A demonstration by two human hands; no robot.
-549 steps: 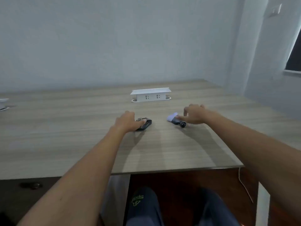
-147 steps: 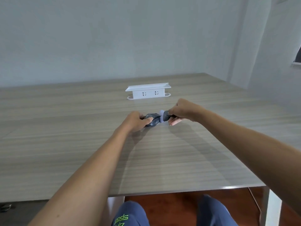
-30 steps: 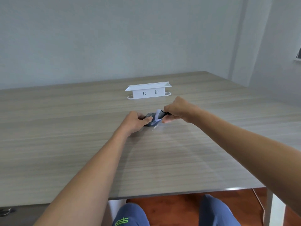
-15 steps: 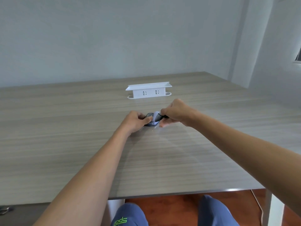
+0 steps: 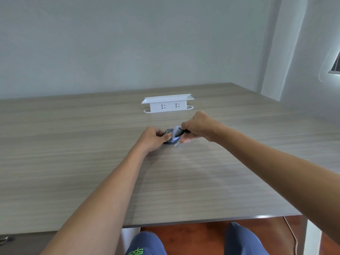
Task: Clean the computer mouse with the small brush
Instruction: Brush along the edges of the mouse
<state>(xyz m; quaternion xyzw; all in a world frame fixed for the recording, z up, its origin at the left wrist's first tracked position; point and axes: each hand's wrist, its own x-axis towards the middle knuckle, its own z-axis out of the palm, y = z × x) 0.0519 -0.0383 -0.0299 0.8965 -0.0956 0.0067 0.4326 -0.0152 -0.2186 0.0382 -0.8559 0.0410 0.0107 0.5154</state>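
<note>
A: Where's the computer mouse now?

B: On the wooden bench, about the middle, in front of the white socket box. The left hand is closed around its left side and pins it to the surface. Only a dark sliver of it shows between the two hands.

A: And the small brush?

B: The right hand grips its dark handle, fingers curled shut round it. The pale bristle head points left and down, lying on top of the mouse right beside the left thumb.

A: Any change from half a second back?

B: Little. The brush head sat at nearly the same spot then, perhaps a touch further right. A second ago it was at the mouse's right edge, so it has worked leftward across the top. Almost five seconds ago the bristles were only meeting the mouse's right end.

A: And at the start?

B: Mouse and brush lay apart on the bench, a hand reaching for each. The mouse has stayed in roughly the same area in front of the socket box.

A: Anything else around?

B: Some tiny pale specks on the bench just below the mouse; I can't tell what they are.
</note>
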